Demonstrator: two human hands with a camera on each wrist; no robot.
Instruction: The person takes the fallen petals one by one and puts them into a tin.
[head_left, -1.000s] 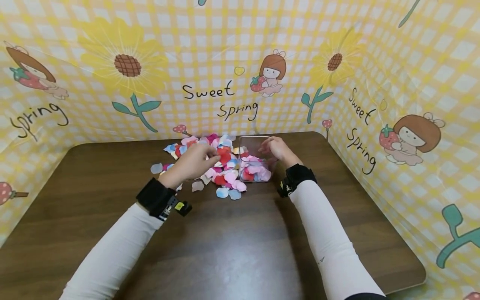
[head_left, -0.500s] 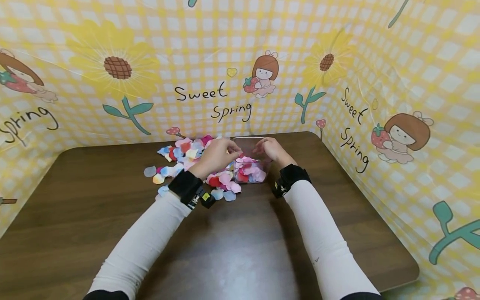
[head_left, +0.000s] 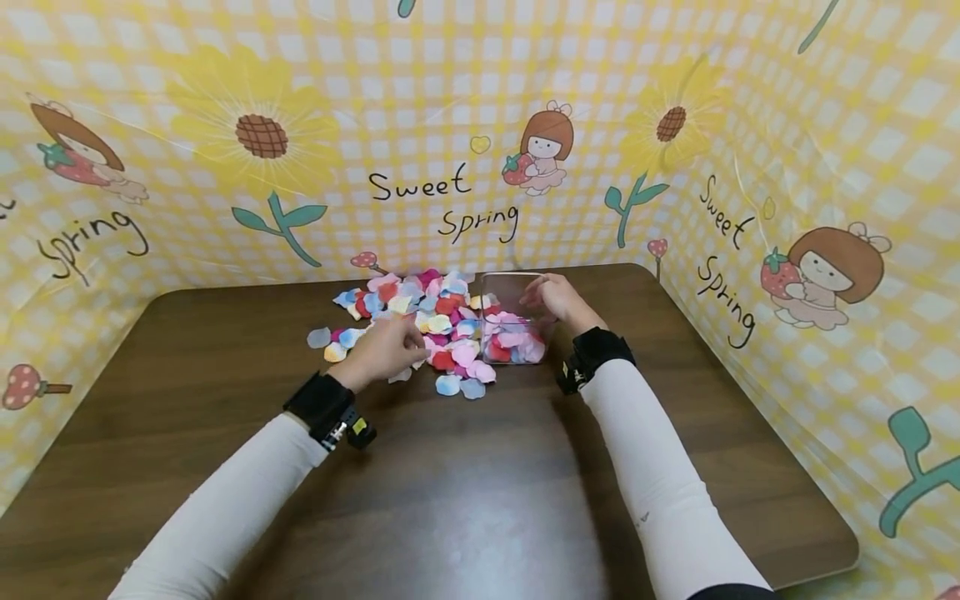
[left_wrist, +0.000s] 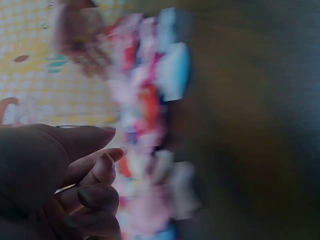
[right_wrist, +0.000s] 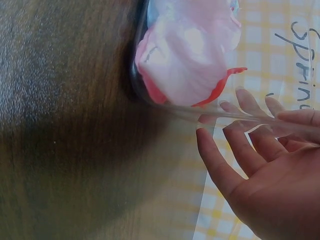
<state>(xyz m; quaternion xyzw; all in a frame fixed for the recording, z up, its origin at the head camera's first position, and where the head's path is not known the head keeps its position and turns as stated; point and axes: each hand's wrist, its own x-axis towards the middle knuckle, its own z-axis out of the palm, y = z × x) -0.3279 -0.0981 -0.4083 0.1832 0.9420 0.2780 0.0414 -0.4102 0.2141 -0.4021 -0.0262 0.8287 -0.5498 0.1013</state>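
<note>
A loose heap of petals [head_left: 450,304] in pink, red, blue and white lies at the table's back. My left hand [head_left: 386,348] is over the heap's near left side. In the left wrist view, thumb and forefinger are slightly apart, the other fingers loosely curled, and no petal shows between them. At the heap's right stands a clear plastic box [head_left: 512,292], its lower part filled with petals [right_wrist: 187,55]. My right hand [head_left: 553,298] holds the box's right wall near the top, thumb over the rim and fingers along the outside.
The brown wooden table [head_left: 465,492] has rounded corners. A yellow checked cloth [head_left: 420,108] with printed flowers stands behind and beside it. Single petals [head_left: 318,337] lie at the heap's left, and two pale blue petals [head_left: 460,387] at its front.
My left hand went right from the heap to the box opening, then came back left over the petals. The right hand has stayed at the box wall.
</note>
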